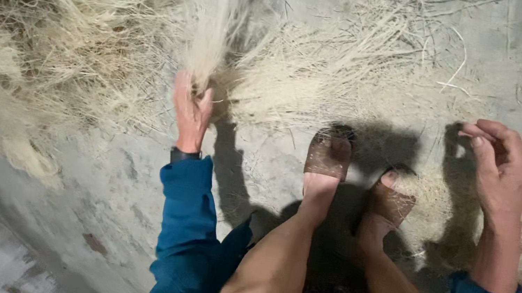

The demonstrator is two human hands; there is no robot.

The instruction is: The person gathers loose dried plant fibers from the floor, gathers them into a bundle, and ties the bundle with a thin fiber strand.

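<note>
Bare knees and shins fill the bottom of the view, running down to two brown sandals (pixel 328 154) planted on the grey concrete floor (pixel 110 206). Blue sleeves (pixel 186 205) cover both arms, and a dark wristband (pixel 184 154) sits at the left wrist. Up ahead, the left hand (pixel 190 112) is clamped around the base of a bunch of dry grass (pixel 208 39), pale straw in colour, thin-stemmed and fanning upward out of the fist like a brush. That bunch stands just in front of a big loose heap of grass (pixel 41 25) spread over the left and middle of the floor, tangled and tan. More of the same straw lies scattered thinly on the right, beside and beyond the feet. Over there the right hand (pixel 497 168) hangs in the air above the straw, fingers curled loosely inward, thumb close to them; whether a few strands are pinched in it, I cannot tell. Hard shadows of the arms and legs fall across the concrete
</note>
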